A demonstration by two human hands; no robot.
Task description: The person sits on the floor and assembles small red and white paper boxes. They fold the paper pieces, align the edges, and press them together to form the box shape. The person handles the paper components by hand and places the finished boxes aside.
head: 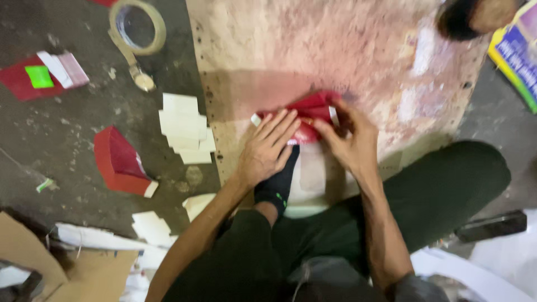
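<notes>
The left hand (265, 148) lies flat, fingers spread loose, pressing a red paper piece (311, 111) onto a wooden board (313, 50) on the floor. The right hand (349, 137), at 3 o'clock of it, pinches the paper's edge. White card pieces (183, 127) lie at 9 o'clock, a tape roll (137, 25) at 10.

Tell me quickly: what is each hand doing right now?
Left hand: open, flat on the red paper piece.
Right hand: fingers pinching the red paper piece.

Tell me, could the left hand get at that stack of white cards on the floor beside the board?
Probably yes: the left hand lies flat on the red piece, and nothing lies between it and the white cards.
</notes>
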